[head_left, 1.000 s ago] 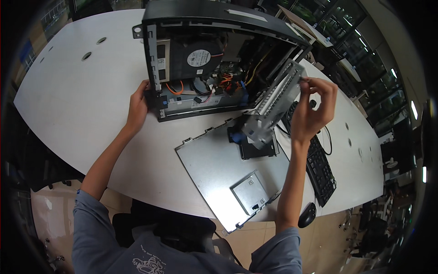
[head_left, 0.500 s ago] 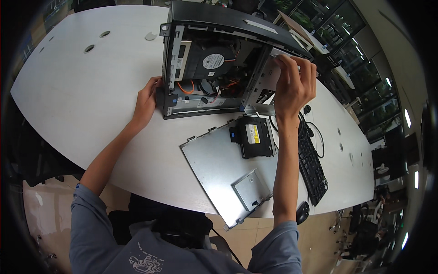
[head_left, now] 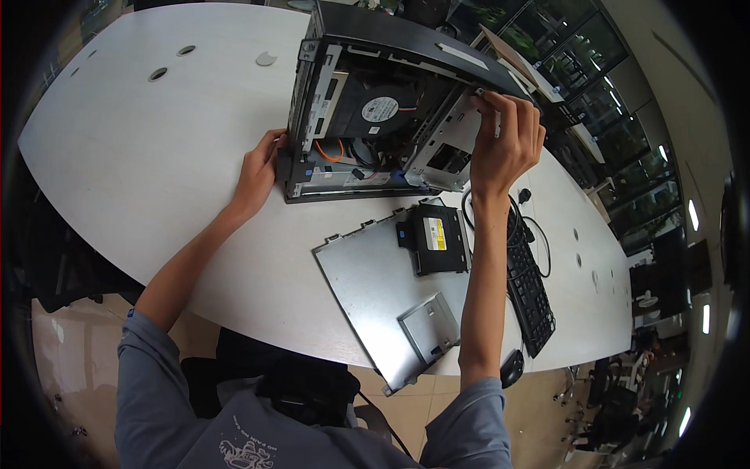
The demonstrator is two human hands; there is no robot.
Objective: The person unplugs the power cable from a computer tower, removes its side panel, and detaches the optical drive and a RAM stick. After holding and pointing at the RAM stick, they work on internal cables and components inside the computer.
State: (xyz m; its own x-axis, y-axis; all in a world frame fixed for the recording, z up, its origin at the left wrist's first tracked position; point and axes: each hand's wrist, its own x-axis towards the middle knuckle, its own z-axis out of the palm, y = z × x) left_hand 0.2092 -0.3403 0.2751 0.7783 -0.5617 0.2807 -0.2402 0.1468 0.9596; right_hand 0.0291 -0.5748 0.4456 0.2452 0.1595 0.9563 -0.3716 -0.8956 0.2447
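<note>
A black desktop computer case (head_left: 406,30) stands on the table with its side off, showing a black fan (head_left: 351,109) and orange and black cables inside. My left hand (head_left: 258,173) grips the case at its lower left edge, some fingertips hidden behind it. At the right end, my right hand (head_left: 506,148) pinches the upper edge of a silver metal drive bracket (head_left: 455,123). This bracket is tilted out from the case at an angle, and its lower end meets the case's bottom front corner.
Before the case lies a silver side panel (head_left: 355,273) with a black optical drive (head_left: 434,262) on it. To the right are a black keyboard (head_left: 531,293), its cable, and a black mouse (head_left: 512,368). The white table (head_left: 156,156) has round cable holes.
The metal bracket has turned outward with my right hand, and more of its flat face and dark opening shows. My left hand stays at the case's edge. The view has shifted slightly.
</note>
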